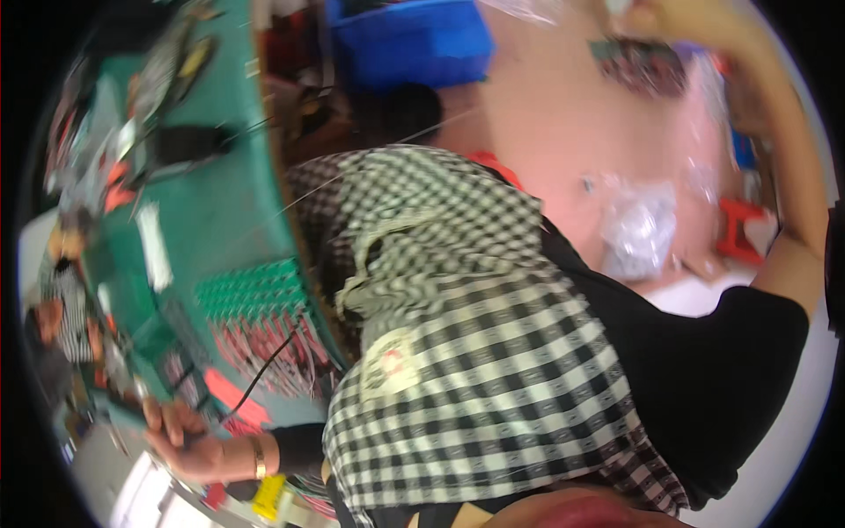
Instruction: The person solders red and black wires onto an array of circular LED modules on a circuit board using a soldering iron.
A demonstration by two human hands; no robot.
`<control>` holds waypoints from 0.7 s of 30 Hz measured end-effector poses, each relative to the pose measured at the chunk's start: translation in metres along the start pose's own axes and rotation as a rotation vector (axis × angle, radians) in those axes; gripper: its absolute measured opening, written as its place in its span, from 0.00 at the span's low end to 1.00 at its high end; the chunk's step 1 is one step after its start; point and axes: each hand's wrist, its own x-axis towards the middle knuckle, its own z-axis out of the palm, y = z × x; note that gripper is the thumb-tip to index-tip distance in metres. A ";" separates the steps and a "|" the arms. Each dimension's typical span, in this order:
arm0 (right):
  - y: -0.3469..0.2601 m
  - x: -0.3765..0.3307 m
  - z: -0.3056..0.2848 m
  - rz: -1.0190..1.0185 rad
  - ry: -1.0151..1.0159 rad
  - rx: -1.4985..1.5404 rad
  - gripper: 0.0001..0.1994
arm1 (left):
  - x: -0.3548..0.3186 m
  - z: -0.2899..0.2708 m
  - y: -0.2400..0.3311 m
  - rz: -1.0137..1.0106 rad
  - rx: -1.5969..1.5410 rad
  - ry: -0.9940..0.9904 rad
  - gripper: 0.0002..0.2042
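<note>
Left hand: (pixel 180 440) at the lower left, low on the green bench (pixel 220 211); fingers curled round a dark tool, too blurred to name, with a black cable (pixel 264 365) running up from it.
Wrist: gold bangle (pixel 258 456) on the left wrist, black sleeve behind it.
Right hand: (pixel 638 13) raised to the upper right edge, arm bare; blurred and cut off, grasp cannot be told.
Bench goods: rows of green cells (pixel 251 295) near the bench's right edge, just above the cable.
Clothing: black-and-white checked cloth (pixel 475 352) fills the centre.
Floor: pink floor (pixel 554 132) with clear plastic bag (pixel 638 224), red stool (pixel 738 231), blue crate (pixel 409 40).
</note>
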 end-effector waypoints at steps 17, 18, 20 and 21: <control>-0.301 0.185 0.155 -0.508 -0.544 1.533 0.34 | -0.006 0.065 -0.070 -0.252 0.252 -0.212 0.19; -0.303 0.188 0.155 -0.554 -0.535 1.500 0.32 | -0.008 0.065 -0.070 -0.219 0.488 -0.221 0.19; -0.307 0.195 0.158 -0.579 -0.454 1.592 0.29 | -0.009 0.058 -0.064 -0.101 0.833 -0.249 0.19; -0.308 0.199 0.161 -0.546 -0.391 1.580 0.28 | -0.011 0.047 -0.059 -0.020 0.810 -0.212 0.19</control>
